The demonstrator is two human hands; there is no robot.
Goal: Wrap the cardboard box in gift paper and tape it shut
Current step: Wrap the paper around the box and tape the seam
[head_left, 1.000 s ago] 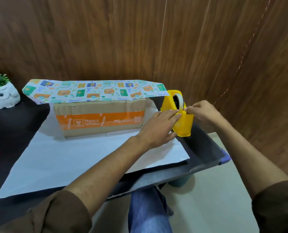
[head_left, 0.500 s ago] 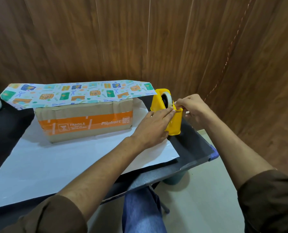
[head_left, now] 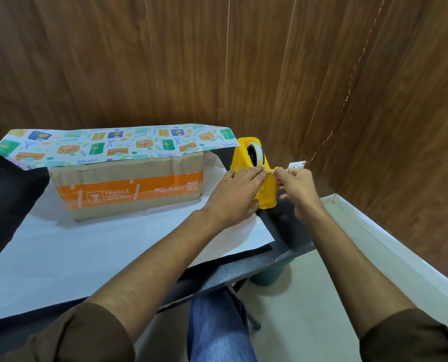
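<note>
Cardboard box [head_left: 128,186] sits toward the table's [head_left: 290,231] far edge on the gift paper [head_left: 87,244], patterned flap draped over it. By the right edge, left hand [head_left: 238,189] presses straight fingers on the yellow tape dispenser [head_left: 243,150], and right hand [head_left: 296,189] pinches the tape end [head_left: 272,173].

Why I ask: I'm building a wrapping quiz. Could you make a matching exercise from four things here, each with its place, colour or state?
Things:
1. cardboard box
2. gift paper
3. tape dispenser
4. right hand

Descriptions:
A. pinches tape at the dispenser's front
B. yellow, standing just right of the box
C. draped over the box top, pattern side up
D. bears an orange band marked FRAGILE

Pairs: 1-D, 2-C, 3-B, 4-A.
</note>
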